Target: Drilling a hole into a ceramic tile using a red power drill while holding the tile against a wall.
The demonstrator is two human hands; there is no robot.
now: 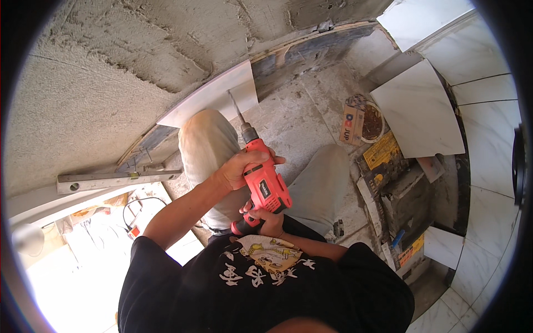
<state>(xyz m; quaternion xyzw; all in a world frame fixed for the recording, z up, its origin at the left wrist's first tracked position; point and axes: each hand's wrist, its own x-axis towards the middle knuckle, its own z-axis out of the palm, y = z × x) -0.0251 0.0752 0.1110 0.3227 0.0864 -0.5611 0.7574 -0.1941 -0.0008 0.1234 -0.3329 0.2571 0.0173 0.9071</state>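
A red and black power drill point(265, 183) with a long thin bit point(235, 105) is in both my hands. My left hand point(244, 166) wraps round the front of its body, behind the chuck. My right hand point(269, 221) grips the black and red handle at the rear, close to my shirt. The bit points away from me at a white tile piece point(216, 94) leaning on the lower wall beyond my left knee. Its tip overlaps the tile's face; I cannot tell whether it touches.
A level point(119, 178) lies along the wall at left. At right are a cardboard box point(351, 121), a round tub point(372, 123) of brown bits, a large white tile point(417, 108) and a mortar-stained trough point(410, 202). Rough mortar point(166, 44) covers the wall.
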